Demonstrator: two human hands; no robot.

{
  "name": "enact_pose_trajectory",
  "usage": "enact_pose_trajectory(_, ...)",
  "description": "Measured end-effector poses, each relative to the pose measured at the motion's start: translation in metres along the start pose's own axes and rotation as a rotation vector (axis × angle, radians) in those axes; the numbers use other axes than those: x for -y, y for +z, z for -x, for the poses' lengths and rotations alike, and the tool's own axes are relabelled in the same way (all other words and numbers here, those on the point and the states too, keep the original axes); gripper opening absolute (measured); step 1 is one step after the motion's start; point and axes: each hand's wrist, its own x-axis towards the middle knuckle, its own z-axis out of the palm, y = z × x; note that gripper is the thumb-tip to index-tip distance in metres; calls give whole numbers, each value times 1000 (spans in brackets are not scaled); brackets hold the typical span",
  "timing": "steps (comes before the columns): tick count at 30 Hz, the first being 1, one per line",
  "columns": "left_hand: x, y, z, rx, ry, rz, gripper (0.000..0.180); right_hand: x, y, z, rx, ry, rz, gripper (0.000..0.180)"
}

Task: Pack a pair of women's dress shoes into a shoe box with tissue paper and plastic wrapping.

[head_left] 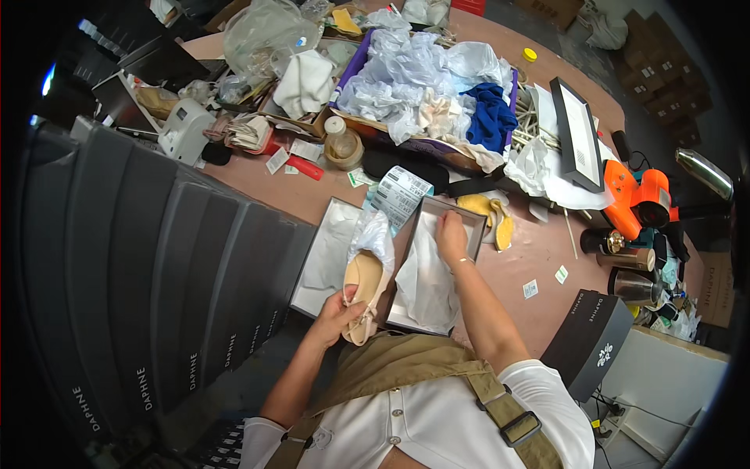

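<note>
In my left hand (338,316), closed round its heel part, is a beige flat shoe (364,278) with a small bow. White wrapping (373,236) covers the shoe's toe. The shoe is over the gap between a lined shoebox half (319,299) on the left and another shoebox half (397,319) on the right. White tissue paper (426,283) lies in the right half. My right hand (451,237) is curled inside that half, by the tissue's upper edge; what its fingers hold, if anything, is hidden. A printed label sheet (400,195) lies just beyond the boxes.
Dark shoeboxes (168,258) stand stacked along the left. At the back is a purple-edged box (355,66) full of crumpled wrapping and cloths. A jar (342,144), yellow cloths (496,219), and an orange heat-gun-like tool (625,195) are on the table. Another shoebox (587,344) stands at right.
</note>
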Motion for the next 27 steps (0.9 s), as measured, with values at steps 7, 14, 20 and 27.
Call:
enact_pose_trajectory(7,9,51,9,56,182,-291,48,-80,-97,84,-125,0,-124,9)
enact_pose_trajectory(14,40,70,-6,-11,193,-680,58,-30,-132,90,-227,-213,-295,18)
enact_pose_trajectory(20,38,101,6,38,268,-905,59,67,-128,111,14,-685,468,21)
enact_pose_trajectory(27,59,87,-9,44,330,-864,56,52,-113,102,210,-718,683,14)
